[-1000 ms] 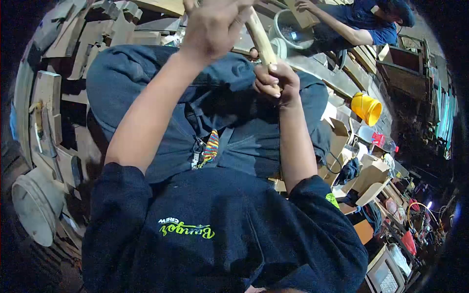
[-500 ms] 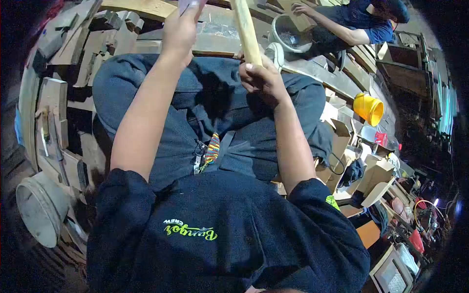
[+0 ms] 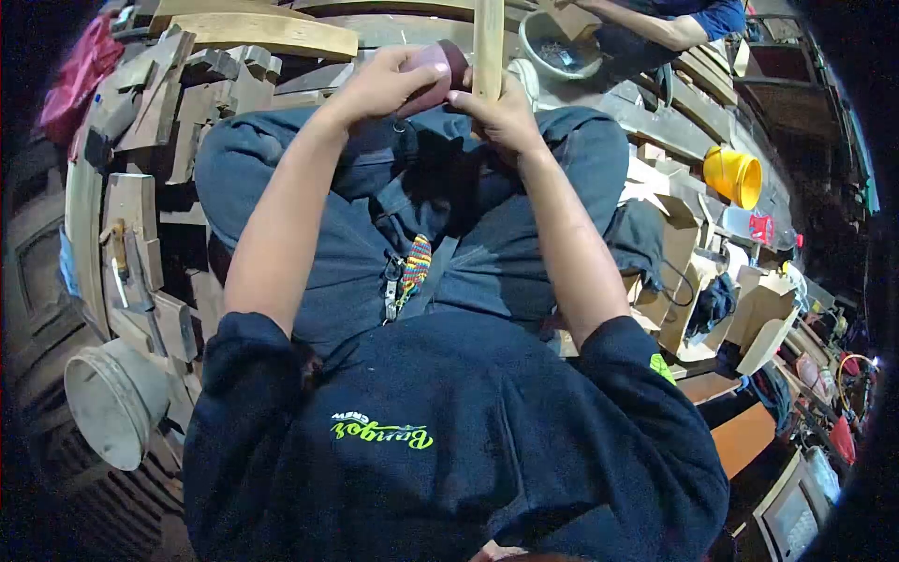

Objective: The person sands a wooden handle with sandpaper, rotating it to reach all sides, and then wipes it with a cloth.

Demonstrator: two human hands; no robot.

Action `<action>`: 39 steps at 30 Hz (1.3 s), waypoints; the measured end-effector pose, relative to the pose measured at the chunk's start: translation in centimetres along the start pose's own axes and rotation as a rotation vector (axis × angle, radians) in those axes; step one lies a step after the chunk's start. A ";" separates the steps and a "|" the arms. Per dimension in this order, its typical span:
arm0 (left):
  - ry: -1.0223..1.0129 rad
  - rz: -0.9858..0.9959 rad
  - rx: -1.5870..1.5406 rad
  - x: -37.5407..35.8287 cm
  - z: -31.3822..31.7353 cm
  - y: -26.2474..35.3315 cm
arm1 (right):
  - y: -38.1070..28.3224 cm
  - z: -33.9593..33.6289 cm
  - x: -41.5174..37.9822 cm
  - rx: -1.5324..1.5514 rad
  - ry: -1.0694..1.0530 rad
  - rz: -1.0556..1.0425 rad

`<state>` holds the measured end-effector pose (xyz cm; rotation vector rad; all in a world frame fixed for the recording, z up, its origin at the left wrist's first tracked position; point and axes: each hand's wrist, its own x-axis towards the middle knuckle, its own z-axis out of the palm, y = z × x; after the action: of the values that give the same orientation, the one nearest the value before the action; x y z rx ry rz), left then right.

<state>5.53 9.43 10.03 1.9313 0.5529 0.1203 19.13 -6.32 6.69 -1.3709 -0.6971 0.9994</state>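
Observation:
A curled, purplish-pink sheet [image 3: 433, 82], dark red on one face, is in my left hand [image 3: 386, 86], with the thumb on top and the fingers behind it. My right hand [image 3: 506, 117] is closed round the lower end of a pale wooden piece [image 3: 488, 47], which points up out of view. The thumb of my right hand is beside the sheet's right edge; whether it touches cannot be made out. Both hands are above my crossed legs, close together.
Ahead to the right, a co-worker's arm [image 3: 646, 23] is near a pale bucket [image 3: 560, 47]. Wood pieces [image 3: 131, 211] and a whitish bucket [image 3: 117, 403] lie at left. At right are a yellow bucket [image 3: 732, 176] and open cardboard boxes [image 3: 760, 314].
My left hand has come down and nearer my right hand, and the sheet now shows in full. The wooden piece stands more upright. The view has shifted a little.

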 end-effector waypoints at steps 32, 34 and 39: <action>0.632 -0.179 -0.920 -20.5 -9.7 -7.5 | 0.6 -1.4 0.6 0.482 0.389 -0.074; 0.666 -0.202 -0.872 -21.1 -9.1 -7.7 | 0.5 -1.2 0.6 0.450 0.410 -0.064; 0.658 -0.166 -0.902 -23.0 -8.2 -10.3 | -1.5 -0.7 0.5 0.283 0.362 -0.051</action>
<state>-20.88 9.76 8.15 0.9299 0.8916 0.7761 20.21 -6.07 7.98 -1.2333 -0.3048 0.7493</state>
